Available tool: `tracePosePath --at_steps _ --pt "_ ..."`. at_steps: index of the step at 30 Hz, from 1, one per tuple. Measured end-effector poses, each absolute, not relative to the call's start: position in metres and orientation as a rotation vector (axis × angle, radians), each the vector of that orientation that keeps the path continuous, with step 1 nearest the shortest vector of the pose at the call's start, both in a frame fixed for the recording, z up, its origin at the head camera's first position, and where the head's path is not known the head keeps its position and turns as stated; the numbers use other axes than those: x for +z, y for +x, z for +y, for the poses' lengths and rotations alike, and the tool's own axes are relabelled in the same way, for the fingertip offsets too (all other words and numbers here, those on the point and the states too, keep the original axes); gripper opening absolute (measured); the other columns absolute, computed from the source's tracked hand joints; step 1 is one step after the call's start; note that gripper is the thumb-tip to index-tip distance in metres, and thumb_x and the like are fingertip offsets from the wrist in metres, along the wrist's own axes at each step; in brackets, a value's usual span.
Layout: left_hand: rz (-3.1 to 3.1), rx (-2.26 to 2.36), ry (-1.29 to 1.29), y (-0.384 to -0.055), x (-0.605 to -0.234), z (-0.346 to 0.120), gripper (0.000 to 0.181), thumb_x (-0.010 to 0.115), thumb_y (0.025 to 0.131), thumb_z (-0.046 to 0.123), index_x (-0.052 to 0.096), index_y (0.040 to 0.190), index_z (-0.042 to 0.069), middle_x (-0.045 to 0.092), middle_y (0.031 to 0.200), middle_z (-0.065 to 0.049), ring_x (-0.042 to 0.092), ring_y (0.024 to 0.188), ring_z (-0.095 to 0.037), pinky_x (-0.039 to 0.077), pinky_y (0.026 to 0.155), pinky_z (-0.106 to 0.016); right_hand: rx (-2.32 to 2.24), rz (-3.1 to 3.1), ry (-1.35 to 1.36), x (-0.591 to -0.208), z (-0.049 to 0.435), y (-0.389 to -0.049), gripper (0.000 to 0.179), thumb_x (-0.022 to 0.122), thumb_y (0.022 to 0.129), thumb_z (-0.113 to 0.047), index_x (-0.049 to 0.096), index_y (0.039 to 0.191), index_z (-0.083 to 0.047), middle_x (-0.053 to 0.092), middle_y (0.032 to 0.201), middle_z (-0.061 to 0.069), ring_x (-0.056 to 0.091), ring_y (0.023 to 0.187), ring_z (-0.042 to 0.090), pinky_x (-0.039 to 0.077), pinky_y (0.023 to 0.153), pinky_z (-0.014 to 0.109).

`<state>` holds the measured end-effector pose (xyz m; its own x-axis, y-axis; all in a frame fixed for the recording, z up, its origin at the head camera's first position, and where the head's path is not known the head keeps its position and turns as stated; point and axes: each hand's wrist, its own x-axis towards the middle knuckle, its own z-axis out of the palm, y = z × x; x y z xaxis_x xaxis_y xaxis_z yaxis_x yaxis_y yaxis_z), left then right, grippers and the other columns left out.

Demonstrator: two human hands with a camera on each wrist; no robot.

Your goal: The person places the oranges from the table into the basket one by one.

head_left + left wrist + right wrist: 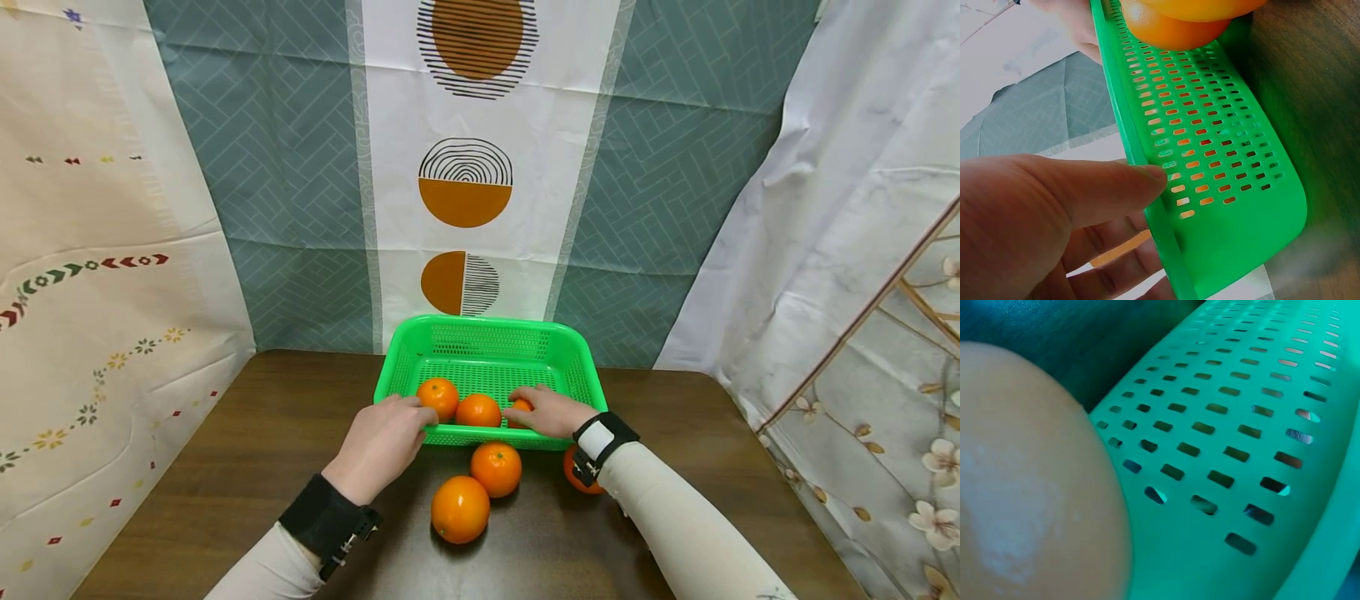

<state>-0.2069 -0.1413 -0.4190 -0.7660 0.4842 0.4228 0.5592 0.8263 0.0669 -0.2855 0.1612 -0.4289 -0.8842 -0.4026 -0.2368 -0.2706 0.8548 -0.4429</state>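
A green perforated plastic basket point(480, 436) sits on the table. Inside, along its near side, are three oranges: one at the left point(437, 398), one in the middle point(478, 412), and one point(522, 406) partly covered by my right hand point(553, 413). That hand reaches over the near rim and its fingers curl round the orange. My left hand point(384, 440) grips the near-left rim; in the left wrist view its thumb point(1116, 184) presses the outer wall while the fingers go over to the other side. The right wrist view shows no fingers.
On the table point(300, 417), in front of the basket, are two adjacent oranges, a nearer one point(460, 510) and a farther one point(496, 469). Another orange point(576, 473) lies partly under my right wrist. A patterned curtain point(292, 167) hangs behind the table.
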Motion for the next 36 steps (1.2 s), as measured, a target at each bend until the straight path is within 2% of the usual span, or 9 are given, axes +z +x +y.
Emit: tracePosePath --at_steps 8,23,36 --pt "-2.614 -0.271 -0.784 -0.207 -0.420 -0.141 0.023 0.092 0.085 0.002 0.079 0.091 0.020 0.067 0.086 0.005 0.060 0.076 -0.020 0.054 0.063 -0.035 -0.579 2.708 -0.498 -0.429 0.161 -0.283 0.056 0.055 0.115 -0.049 0.059 0.157 -0.012 0.053 0.156 0.021 0.058 0.136 0.037 0.048 0.114 0.057" --pt "-2.643 -0.276 -0.781 -0.208 -0.420 -0.140 0.020 0.092 0.088 0.004 0.079 0.092 0.019 0.063 0.083 0.004 0.058 0.075 -0.020 0.053 0.062 -0.035 -0.604 2.792 -0.577 -0.435 0.163 -0.289 0.060 0.057 0.115 -0.048 0.055 0.161 -0.010 0.051 0.160 0.022 0.054 0.143 0.039 0.046 0.117 0.057" --pt "-2.638 -0.273 -0.785 -0.210 -0.419 -0.141 0.020 0.091 0.088 0.003 0.079 0.092 0.018 0.063 0.082 0.004 0.058 0.075 -0.021 0.053 0.062 -0.035 -0.572 2.916 -0.636 -0.416 0.160 -0.276 0.062 0.059 0.114 -0.047 0.053 0.163 -0.009 0.048 0.164 0.022 0.047 0.151 0.042 0.043 0.120 0.058"
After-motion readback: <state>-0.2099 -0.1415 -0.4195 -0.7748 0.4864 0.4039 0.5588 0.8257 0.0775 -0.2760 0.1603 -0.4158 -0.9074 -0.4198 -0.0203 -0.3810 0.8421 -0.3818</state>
